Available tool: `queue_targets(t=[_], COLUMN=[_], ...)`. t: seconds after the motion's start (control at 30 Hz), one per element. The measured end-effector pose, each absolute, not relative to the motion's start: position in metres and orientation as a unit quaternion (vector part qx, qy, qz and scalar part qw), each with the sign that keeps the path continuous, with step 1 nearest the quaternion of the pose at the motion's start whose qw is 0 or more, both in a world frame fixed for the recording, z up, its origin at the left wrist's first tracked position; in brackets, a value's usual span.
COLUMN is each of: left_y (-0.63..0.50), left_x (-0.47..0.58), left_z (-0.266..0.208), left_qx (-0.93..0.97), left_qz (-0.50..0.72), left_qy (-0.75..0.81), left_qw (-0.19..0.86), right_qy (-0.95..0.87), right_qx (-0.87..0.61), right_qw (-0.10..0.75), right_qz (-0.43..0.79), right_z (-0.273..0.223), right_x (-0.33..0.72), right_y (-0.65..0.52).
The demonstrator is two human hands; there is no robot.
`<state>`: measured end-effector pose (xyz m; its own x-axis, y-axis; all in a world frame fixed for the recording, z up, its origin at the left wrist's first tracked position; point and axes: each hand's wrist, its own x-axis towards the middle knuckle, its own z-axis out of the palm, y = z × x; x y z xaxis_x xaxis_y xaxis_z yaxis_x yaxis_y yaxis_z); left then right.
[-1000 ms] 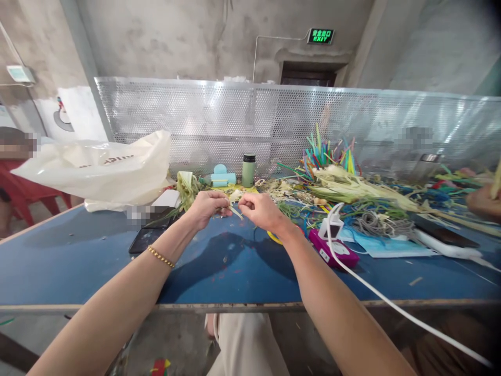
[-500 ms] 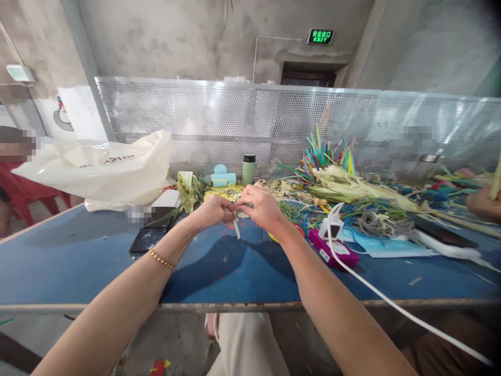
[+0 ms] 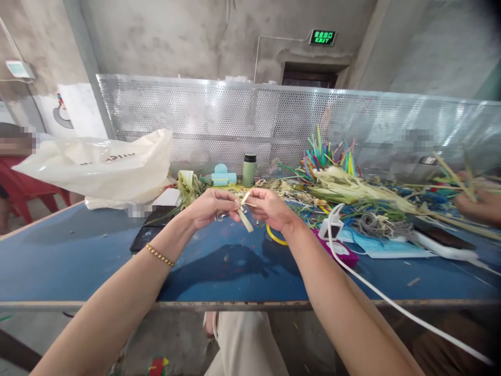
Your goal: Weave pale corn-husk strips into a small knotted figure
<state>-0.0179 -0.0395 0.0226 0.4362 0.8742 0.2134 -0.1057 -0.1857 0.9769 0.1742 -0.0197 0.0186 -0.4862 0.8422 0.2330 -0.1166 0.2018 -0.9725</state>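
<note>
From the head camera, both hands meet in the middle of the frame, just above the blue worktop (image 3: pixel 78 261). The left hand (image 3: pixel 209 206) and the right hand (image 3: pixel 270 208) are close together, and their fingertips pinch a thin, pale straw strip (image 3: pixel 246 218) that hangs down between them. To do this step well, I think the fingers should keep the strip tight and flat, fold it slowly, and not pull so hard that it snaps. Keeping it up off the worktop helps too. At the upper right of the frame a green sign (image 3: pixel 322 37) says "EXIT". At the left, a white plastic bag (image 3: pixel 102 167) has dark letters, but they are too bent to read. A green bottle (image 3: pixel 248 170) stands behind the hands.
</note>
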Motion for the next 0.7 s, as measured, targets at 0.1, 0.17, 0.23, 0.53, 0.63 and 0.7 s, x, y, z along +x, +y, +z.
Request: queue_targets(t=[0.1,0.17,0.23,0.53,0.63,0.7], left_y=[-0.036,-0.034,-0.032,-0.034,-0.033,-0.031], left_x=[-0.018,-0.019,-0.019,-0.010,-0.009,-0.009], left_z=[0.021,0.019,0.018,0.020,0.017,0.015], left_qx=[0.595,0.584,0.579,0.547,0.562,0.572], left_qz=[0.461,0.465,0.466,0.541,0.564,0.569], left_qy=[0.286,0.269,0.258,0.303,0.315,0.327], left_qw=[0.593,0.608,0.618,0.562,0.516,0.492], right_qy=[-0.636,-0.631,-0.627,-0.748,-0.804,-0.828], right_qx=[-0.270,-0.255,-0.250,-0.353,-0.358,-0.357], right_qw=[0.435,0.429,0.428,0.515,0.472,0.430], right_qz=[0.577,0.594,0.601,0.226,0.048,-0.056], right_z=[0.018,0.016,0.014,0.005,0.006,0.008], right_x=[0.173,0.172,0.170,0.157,0.158,0.158], right_y=[-0.017,-0.016,-0.015,-0.015,-0.019,-0.024])
